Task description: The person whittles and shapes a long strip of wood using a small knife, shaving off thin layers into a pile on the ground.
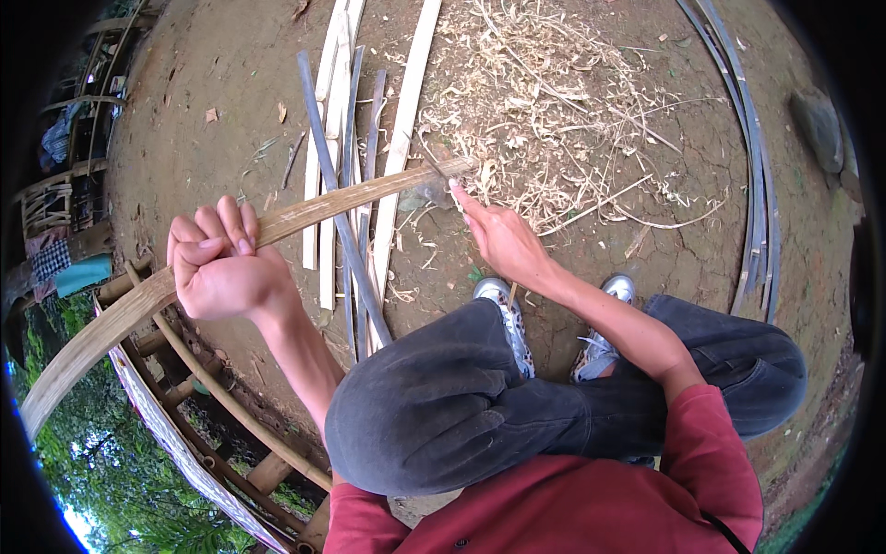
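Observation:
A long, flat bamboo strip [351, 196] slants across in front of me, from the lower left to the shavings. My left hand [226, 268] is closed around it toward its near end, fingers curled over the top. At the far end, the thin dark blade of a knife [432, 159] lies across the strip. The knife's handle is mostly hidden in my right hand [506, 242], which is closed on it with the index finger stretched along toward the blade. Pale curled shavings [544, 120] cover the ground around the strip's far end.
Pale strips [403, 120] and dark strips [318, 138] lie on the earth under the worked strip. More long dark strips [755, 185] curve along the right, near a grey stone [817, 129]. A bamboo railing [231, 406] and hanging cloths [55, 258] stand at left. My shoes [508, 314] are close below.

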Action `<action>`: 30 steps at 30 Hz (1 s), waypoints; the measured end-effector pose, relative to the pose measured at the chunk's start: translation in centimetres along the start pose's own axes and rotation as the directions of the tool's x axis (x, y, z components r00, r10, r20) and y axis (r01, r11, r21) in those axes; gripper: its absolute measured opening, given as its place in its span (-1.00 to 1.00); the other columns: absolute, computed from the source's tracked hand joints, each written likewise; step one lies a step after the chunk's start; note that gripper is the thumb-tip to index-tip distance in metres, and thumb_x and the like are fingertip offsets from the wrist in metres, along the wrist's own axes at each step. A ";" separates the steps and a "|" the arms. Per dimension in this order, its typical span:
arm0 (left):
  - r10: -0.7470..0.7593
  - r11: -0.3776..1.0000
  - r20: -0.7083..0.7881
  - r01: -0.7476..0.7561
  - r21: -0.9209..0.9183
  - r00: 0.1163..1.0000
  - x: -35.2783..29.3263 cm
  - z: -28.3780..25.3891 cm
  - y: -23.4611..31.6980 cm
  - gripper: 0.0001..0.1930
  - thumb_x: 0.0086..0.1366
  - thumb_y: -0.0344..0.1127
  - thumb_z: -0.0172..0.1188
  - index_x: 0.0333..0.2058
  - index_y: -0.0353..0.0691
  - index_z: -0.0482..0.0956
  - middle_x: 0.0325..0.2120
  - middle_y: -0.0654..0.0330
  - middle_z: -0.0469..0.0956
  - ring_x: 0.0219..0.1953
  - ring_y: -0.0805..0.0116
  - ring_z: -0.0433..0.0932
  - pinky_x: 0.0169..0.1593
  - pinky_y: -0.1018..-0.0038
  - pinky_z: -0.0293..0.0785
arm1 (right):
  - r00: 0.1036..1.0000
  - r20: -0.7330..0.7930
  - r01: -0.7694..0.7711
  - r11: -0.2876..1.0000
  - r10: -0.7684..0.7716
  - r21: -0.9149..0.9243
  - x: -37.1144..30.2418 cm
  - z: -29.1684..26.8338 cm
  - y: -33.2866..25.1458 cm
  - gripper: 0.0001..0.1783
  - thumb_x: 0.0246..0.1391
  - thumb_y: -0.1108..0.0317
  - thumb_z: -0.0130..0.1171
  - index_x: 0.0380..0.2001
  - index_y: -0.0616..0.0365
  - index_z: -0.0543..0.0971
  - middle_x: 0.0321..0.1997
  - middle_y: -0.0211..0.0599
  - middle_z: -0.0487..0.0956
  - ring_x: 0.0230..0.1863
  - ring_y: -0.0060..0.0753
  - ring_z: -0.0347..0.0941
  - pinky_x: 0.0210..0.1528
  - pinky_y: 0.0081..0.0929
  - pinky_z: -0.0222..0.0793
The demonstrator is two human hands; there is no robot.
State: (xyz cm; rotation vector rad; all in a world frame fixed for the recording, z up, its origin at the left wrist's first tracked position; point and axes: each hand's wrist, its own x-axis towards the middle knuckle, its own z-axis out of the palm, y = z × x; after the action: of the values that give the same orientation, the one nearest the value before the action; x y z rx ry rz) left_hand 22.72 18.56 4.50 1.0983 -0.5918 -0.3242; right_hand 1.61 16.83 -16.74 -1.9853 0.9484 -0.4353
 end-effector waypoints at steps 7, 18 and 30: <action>0.005 1.000 -0.010 -0.005 -0.029 1.000 0.3 0.7 -0.1 -0.78 -0.15 -0.50 -0.19 -0.72 -0.07 -0.04 -0.80 0.32 -0.06 -0.76 0.49 -0.10 -0.67 0.57 -0.17 | 0.976 0.067 -0.175 0.926 0.209 -0.335 1.0 1.7 6.7 -0.32 0.11 0.59 -0.05 0.33 -0.02 0.25 -0.67 -0.07 0.45 -0.71 -0.32 0.39 -0.69 -0.22 0.32; -0.011 0.999 -0.014 0.010 -0.048 1.000 0.2 0.3 -0.1 -0.77 -0.15 -0.49 -0.19 -0.72 -0.06 -0.06 -0.80 0.32 -0.06 -0.76 0.51 -0.09 -0.68 0.58 -0.15 | 0.998 0.022 -0.048 0.989 0.051 -0.140 0.6 0.8 2.2 -0.35 0.17 0.55 -0.06 0.35 -0.09 0.23 -0.59 0.00 0.49 -0.62 -0.07 0.47 -0.49 -0.11 0.47; 0.014 0.999 0.000 -0.014 -0.037 1.000 0.1 0.0 -0.2 -0.79 -0.13 -0.50 -0.20 -0.72 -0.07 -0.03 -0.81 0.31 -0.06 -0.76 0.51 -0.10 -0.68 0.57 -0.15 | 1.000 -0.025 -0.014 0.999 0.015 0.043 0.6 -0.1 1.1 -0.43 0.20 0.50 0.02 0.29 0.02 0.32 -0.75 -0.07 0.44 -0.75 -0.22 0.39 -0.61 -0.23 0.31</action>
State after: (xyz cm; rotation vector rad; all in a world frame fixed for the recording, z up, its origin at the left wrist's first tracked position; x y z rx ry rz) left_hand 22.84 18.42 4.37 1.0584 -0.5912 -0.3221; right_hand 1.45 15.97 -17.59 -1.9372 0.9604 -0.4696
